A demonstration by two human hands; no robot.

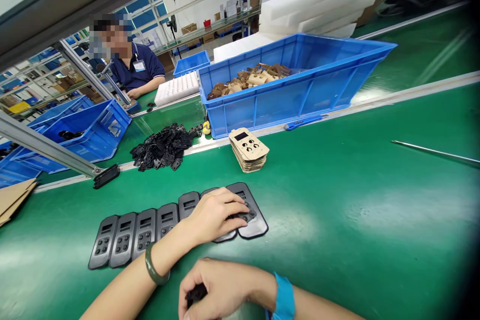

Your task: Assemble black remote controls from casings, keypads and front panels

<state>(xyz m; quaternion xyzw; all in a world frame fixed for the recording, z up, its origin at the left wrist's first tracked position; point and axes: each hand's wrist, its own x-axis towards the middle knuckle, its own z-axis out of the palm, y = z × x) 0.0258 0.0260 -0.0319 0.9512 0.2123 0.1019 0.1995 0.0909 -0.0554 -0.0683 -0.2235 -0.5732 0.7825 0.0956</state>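
Observation:
A row of several black plastic housings (144, 232) lies on the green bench, with four-button black keypads showing in some. My left hand (215, 212), a green bangle on its wrist, reaches across the row to the rightmost housing (253, 227). Its thumb and fingertips are around a black rubber keypad (247, 214) in that housing, partly covering it. Nearer to me, my right hand (221, 285), with a blue wristband, is curled around small black pieces (197, 292), likely more keypads; the fingers hide most of them.
Behind the row stand a stack of tan printed panels (249, 152) and a heap of black parts (161, 145). A large blue bin (277, 105) holds brown and tan pieces. A blue cutter (305, 122) and metal rod (435, 150) lie right. A co-worker (138, 67) sits opposite.

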